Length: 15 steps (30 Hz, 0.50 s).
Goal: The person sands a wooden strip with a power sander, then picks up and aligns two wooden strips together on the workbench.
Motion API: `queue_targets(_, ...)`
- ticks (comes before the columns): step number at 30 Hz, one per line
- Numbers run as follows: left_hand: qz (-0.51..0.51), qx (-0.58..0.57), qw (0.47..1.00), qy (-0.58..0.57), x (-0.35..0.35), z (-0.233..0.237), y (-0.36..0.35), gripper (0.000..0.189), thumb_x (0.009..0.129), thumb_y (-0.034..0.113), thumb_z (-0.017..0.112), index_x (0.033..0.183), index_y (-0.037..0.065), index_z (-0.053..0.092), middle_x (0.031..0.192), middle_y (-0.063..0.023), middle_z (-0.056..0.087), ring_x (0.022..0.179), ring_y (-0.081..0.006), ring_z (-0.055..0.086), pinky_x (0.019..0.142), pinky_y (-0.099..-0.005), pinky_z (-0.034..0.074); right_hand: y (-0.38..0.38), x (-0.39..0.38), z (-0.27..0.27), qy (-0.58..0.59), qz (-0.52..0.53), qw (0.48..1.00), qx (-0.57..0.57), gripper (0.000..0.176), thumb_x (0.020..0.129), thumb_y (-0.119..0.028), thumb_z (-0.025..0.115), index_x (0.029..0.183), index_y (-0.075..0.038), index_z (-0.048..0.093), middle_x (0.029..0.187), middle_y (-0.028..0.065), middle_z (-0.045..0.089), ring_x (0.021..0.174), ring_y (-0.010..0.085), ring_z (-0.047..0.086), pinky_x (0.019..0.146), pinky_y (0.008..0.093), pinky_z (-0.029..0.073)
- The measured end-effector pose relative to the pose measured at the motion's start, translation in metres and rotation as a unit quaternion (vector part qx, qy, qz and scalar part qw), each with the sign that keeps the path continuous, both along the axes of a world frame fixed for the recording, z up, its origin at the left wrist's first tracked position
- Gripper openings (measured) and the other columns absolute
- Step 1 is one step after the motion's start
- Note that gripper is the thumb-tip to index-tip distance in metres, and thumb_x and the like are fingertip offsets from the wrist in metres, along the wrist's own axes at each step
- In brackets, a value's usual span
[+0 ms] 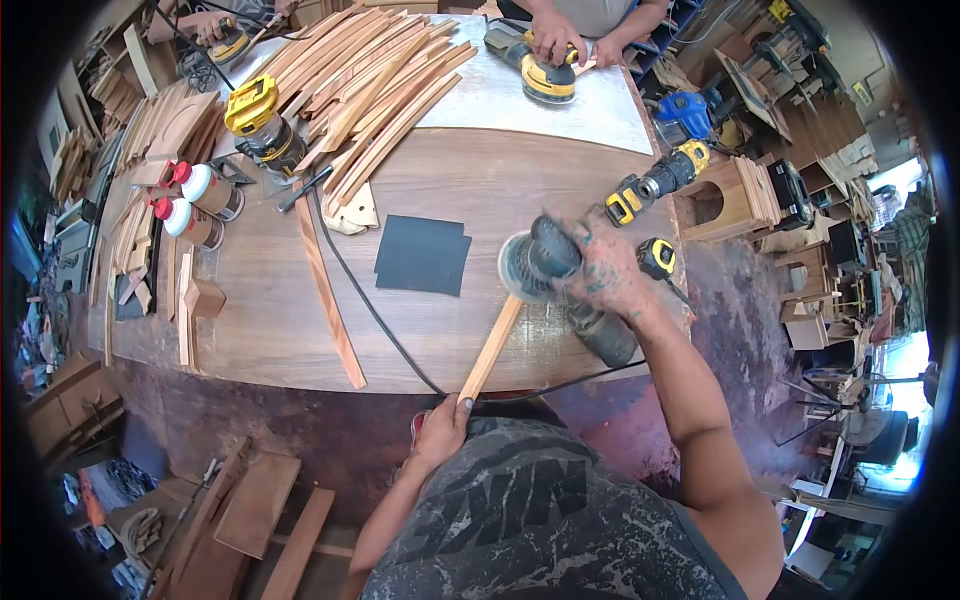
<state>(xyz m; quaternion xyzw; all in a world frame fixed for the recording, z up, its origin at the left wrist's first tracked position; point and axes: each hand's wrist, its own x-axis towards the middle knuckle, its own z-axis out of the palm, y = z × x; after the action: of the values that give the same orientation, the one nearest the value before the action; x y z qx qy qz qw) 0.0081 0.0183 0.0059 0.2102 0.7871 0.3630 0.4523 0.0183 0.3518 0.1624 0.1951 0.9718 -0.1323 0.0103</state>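
Head camera, looking straight down over the bench. The right hand (605,270) is clamped over the top of a dark disc sander (548,255), fingers wrapped round its head in a full grip. The tool's round pad looks blurred and sits on the far end of a slim wooden strip (492,350).

That strip runs from under the pad back over the near edge of the table (480,180). The left hand (445,425) has it by the near end, closed around the wood with the thumb on top, just off the table's edge and close to the person's chest.

A black cord (375,310) snakes across the tabletop to the left of the strip. Just beyond it lie dark sandpaper sheets (422,255), flat and near the sander's pad. A tape measure (657,258) sits just beside the right hand, and a yellow drill (655,185) lies further back.

On the left, two red-capped glue bottles (205,185) and a yellow router (260,125) sit beside a big pile of curved slats (370,85). At the far side, a co-worker's hands (555,40) press on a yellow sander (545,78).
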Motion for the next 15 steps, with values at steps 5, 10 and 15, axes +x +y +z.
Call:
queue_targets(5,0.006,0.000,1.000,0.013,-0.001,0.008,0.003,0.037,0.111,0.032,0.049,0.119,-0.002,0.062,0.096,-0.0328,0.069,0.095,-0.0536,0.066,0.081,-0.0556,0.051,-0.052,0.023,0.001,-0.059,0.066,0.996,-0.032,0.097,0.073,-0.035,0.090,0.158,-0.031,0.043,0.127,0.0226,0.056,0.100,0.0396,0.071,0.081,0.0480,0.061)
queue_targets(10,0.021,-0.001,0.999,0.025,0.003,0.005,0.002,0.036,0.111,0.031,0.049,0.113,-0.002,0.063,0.086,-0.0276,0.066,0.083,-0.0487,0.065,0.075,-0.0511,0.050,-0.101,0.048,-0.002,-0.043,0.133,0.987,-0.075,0.098,0.077,-0.032,0.087,0.161,-0.034,0.036,0.128,0.0218,0.053,0.100,0.0388,0.071,0.079,0.0467,0.063)
queue_targets(15,0.011,-0.001,1.000,0.009,0.005,-0.001,-0.004,0.035,0.110,0.032,0.050,0.118,0.000,0.063,0.089,-0.0302,0.068,0.090,-0.0525,0.067,0.078,-0.0537,0.051,-0.077,0.037,-0.005,-0.076,0.076,0.993,-0.057,0.104,0.073,-0.035,0.089,0.161,-0.032,0.033,0.125,0.0188,0.055,0.103,0.0381,0.070,0.079,0.0456,0.062)
